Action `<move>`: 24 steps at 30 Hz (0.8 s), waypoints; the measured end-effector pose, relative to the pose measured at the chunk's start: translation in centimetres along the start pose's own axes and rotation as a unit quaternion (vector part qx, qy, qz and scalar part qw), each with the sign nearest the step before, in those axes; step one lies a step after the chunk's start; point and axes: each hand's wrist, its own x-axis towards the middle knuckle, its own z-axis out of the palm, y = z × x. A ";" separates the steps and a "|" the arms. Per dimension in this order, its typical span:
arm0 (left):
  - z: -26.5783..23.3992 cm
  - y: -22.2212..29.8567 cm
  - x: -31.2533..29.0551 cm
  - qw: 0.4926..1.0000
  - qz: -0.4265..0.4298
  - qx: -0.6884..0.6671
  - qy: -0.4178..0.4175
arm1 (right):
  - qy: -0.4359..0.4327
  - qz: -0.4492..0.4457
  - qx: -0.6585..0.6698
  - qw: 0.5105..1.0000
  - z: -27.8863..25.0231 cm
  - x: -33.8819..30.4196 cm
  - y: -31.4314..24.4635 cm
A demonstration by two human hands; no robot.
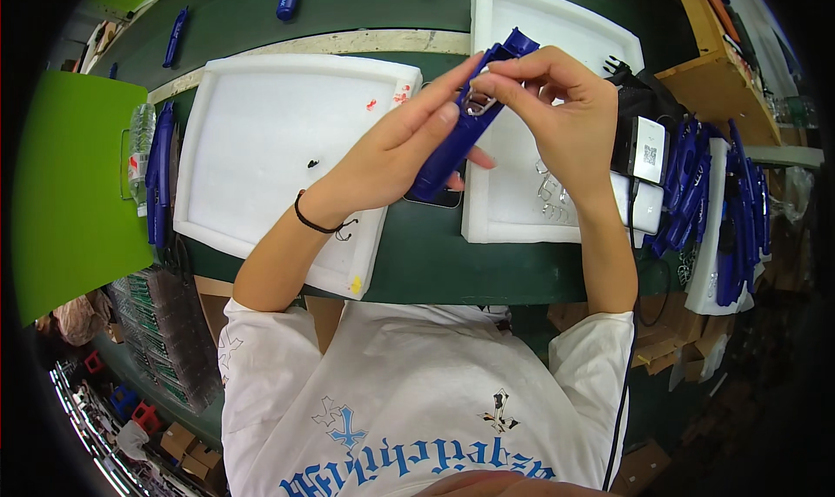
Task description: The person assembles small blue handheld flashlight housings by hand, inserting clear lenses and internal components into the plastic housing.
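Note:
A long blue plastic housing (445, 158) is held slantwise over the gap between two white foam trays, its upper end pointing away to the right. My left hand (396, 145) wraps round it from the left, thumb along its side. Above its open upper part, my right hand (548, 93) is closed in a pinch of thumb and forefinger. At these fingertips a small bent metal wire piece (477, 104) sits against the housing; the fingers partly cover it. More shiny wire pieces (552, 197) lie in the right foam tray (522, 227).
The left foam tray (278, 132) bears a small black bit and red marks. A dark phone (442, 198) lies under my hands. White boxy devices (648, 149) with a cable, and stacked blue housings (687, 184), stand at right. Left are a clear bottle (139, 153) and a green board (83, 184).

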 end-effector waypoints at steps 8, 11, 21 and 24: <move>-0.4 -0.5 -0.1 1.000 0.027 0.009 -0.009 | 0.043 0.003 0.027 0.999 1.0 -0.5 -0.3; -0.4 -0.8 0.0 0.999 0.033 0.007 -0.002 | 0.038 0.021 0.041 0.998 1.0 -0.6 -0.6; 0.2 -1.5 0.1 0.994 0.091 0.038 0.056 | 0.063 -0.223 -0.170 0.958 0.8 0.2 -0.9; 0.6 -1.4 0.4 0.985 0.101 0.063 0.126 | 0.082 -0.235 -0.201 0.948 1.1 0.1 -0.1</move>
